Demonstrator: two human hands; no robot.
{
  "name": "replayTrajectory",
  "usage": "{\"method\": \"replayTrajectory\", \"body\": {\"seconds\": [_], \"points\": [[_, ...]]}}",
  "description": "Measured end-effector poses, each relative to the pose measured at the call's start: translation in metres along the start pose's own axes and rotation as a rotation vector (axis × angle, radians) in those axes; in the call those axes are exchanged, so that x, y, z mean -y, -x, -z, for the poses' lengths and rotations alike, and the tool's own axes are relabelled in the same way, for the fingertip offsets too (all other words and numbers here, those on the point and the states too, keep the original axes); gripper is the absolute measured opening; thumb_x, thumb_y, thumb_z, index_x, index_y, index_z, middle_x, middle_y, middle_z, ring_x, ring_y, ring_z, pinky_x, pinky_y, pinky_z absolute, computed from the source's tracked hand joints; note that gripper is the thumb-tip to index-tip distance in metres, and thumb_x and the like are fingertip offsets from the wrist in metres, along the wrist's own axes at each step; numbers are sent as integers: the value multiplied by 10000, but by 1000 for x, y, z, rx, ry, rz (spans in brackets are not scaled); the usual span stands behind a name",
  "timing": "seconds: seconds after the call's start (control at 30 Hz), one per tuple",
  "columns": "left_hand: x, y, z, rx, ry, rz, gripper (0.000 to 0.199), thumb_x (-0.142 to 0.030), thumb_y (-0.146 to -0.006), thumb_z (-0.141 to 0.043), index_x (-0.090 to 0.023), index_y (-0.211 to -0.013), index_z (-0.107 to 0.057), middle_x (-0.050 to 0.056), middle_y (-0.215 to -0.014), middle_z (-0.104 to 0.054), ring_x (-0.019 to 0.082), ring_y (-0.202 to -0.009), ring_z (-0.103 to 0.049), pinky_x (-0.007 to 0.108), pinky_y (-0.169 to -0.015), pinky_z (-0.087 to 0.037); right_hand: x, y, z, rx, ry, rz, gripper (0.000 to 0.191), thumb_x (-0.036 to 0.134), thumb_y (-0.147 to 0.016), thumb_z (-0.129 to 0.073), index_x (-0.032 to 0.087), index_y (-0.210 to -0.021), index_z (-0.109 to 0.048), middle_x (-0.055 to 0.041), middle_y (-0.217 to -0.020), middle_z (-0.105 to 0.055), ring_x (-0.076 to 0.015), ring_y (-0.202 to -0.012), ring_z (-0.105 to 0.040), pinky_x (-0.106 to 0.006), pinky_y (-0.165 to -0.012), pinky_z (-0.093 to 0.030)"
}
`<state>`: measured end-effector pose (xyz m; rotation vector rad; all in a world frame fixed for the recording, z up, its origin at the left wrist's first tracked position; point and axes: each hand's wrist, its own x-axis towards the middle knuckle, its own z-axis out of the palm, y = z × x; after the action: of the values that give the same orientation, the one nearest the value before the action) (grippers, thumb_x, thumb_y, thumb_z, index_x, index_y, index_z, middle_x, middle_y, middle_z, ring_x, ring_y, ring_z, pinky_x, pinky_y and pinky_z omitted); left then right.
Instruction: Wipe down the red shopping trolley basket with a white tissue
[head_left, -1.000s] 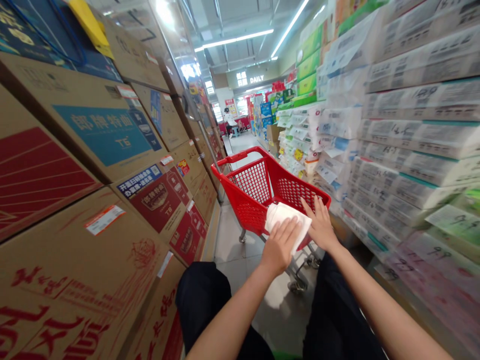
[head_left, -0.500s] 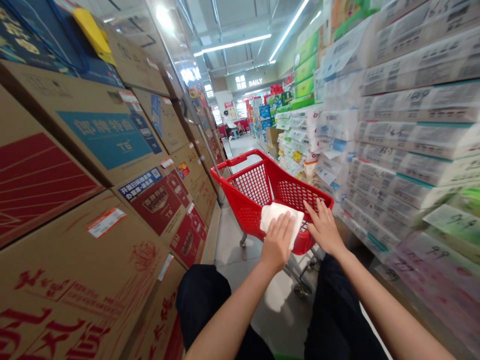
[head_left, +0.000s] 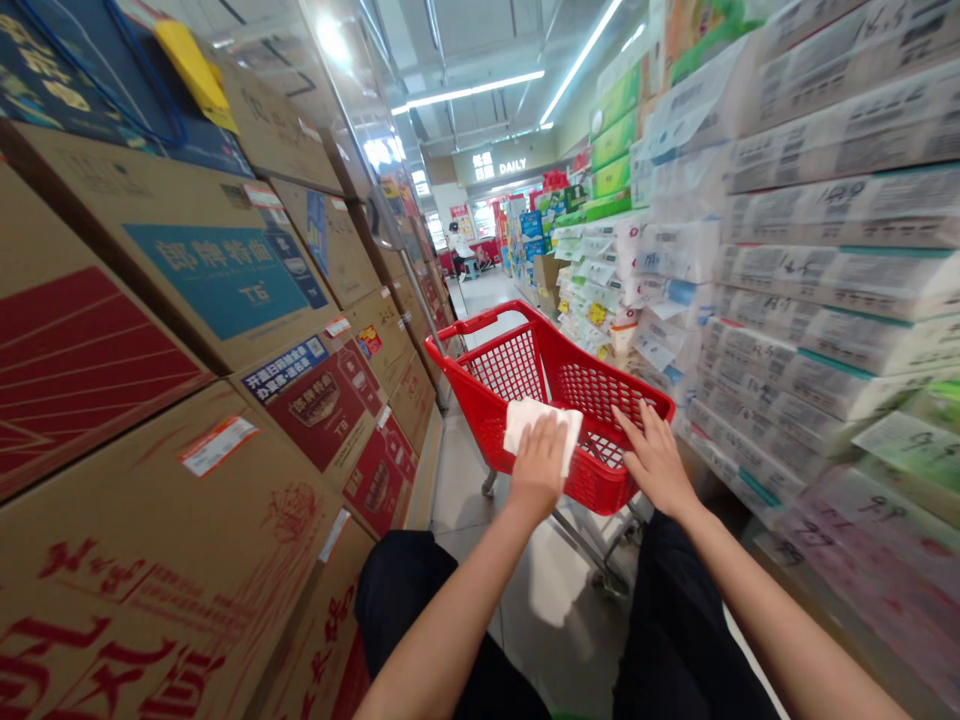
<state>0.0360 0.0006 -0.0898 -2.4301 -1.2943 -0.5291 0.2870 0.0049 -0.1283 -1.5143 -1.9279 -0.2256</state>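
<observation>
A red plastic shopping cart (head_left: pixel 480 425) with a lattice basket stands in front of my knees. My left hand (head_left: pixel 538 465) presses a folded white cloth (head_left: pixel 519 418) against the cart's near left edge, fingers lying over the cloth. The part of the rim beneath the cloth is hidden. At the basket's near right corner, my right hand (head_left: pixel 660 465) rests with its fingers spread and stretched out. Nothing shows in its grasp. Most of the basket's inside is visible between my two hands.
Stacked cardboard cartons (head_left: pixel 300 560) wall the aisle on the left. Piles of wrapped paper packs (head_left: pixel 825 270) line the right side, close to the cart. A tiled floor (head_left: pixel 487 285) runs ahead to a person (head_left: pixel 457 243) near a blue stool (head_left: pixel 471 268).
My left hand and the cloth have slid left along the basket's near edge, uncovering more of the basket. My right hand stays at the right corner, barely shifted.
</observation>
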Motion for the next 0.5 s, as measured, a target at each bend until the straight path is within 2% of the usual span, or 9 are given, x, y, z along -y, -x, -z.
{"method": "replayTrajectory", "body": {"seconds": [0.1,0.13,0.2,0.27,0.4,0.47,0.5], "points": [[-31,13,5,-2,34,-251,797,-316,-932,-503,-121,-1640,-195,104,-1725,-116,281,-1600,-93,485,-1302,-111,-4,1,-1,13,-13,2,717,273,-1010,-408,416,-1637,-92,50,-1718,167,-337,-1581,-131,-602,-1244,-260],[-34,15,7,4,33,-312,791,-324,-942,-488,-132,-1645,-181,91,-1727,-107,266,-1602,-88,473,-1303,-108,-5,1,-1,17,-17,6,713,275,-1010,-410,412,-1638,-101,46,-1720,160,-337,-1581,-129,-604,-1245,-256],[-26,13,11,22,12,-371,760,-292,-961,-450,-160,-1651,-159,61,-1727,-112,225,-1601,-102,442,-1303,-113,-7,2,0,22,-23,14,710,264,-1007,-410,403,-1639,-118,35,-1724,150,-335,-1582,-124,-606,-1250,-241],[-6,6,13,42,-17,-338,744,-232,-965,-424,-177,-1653,-146,43,-1724,-138,188,-1596,-128,418,-1301,-130,-6,2,1,24,-30,14,710,240,-1002,-405,392,-1641,-134,25,-1727,139,-330,-1583,-120,-603,-1257,-223],[35,-5,9,51,-44,-48,780,-151,-910,-467,-134,-1638,-187,96,-1709,-205,206,-1581,-204,437,-1289,-201,-3,1,2,20,-38,6,706,222,-1000,-398,387,-1640,-149,18,-1734,107,-326,-1583,-122,-601,-1257,-226],[35,-3,7,31,-37,33,782,-136,-892,-479,-114,-1628,-215,117,-1706,-209,231,-1579,-212,454,-1288,-209,-3,1,1,13,-33,5,703,230,-1001,-404,390,-1639,-154,17,-1735,99,-328,-1583,-126,-601,-1254,-237],[30,1,7,14,-27,26,779,-137,-894,-479,-110,-1628,-217,119,-1707,-204,238,-1581,-203,455,-1291,-203,-4,1,0,10,-29,5,704,232,-1000,-408,391,-1639,-155,16,-1735,98,-329,-1582,-131,-601,-1253,-241]]}}
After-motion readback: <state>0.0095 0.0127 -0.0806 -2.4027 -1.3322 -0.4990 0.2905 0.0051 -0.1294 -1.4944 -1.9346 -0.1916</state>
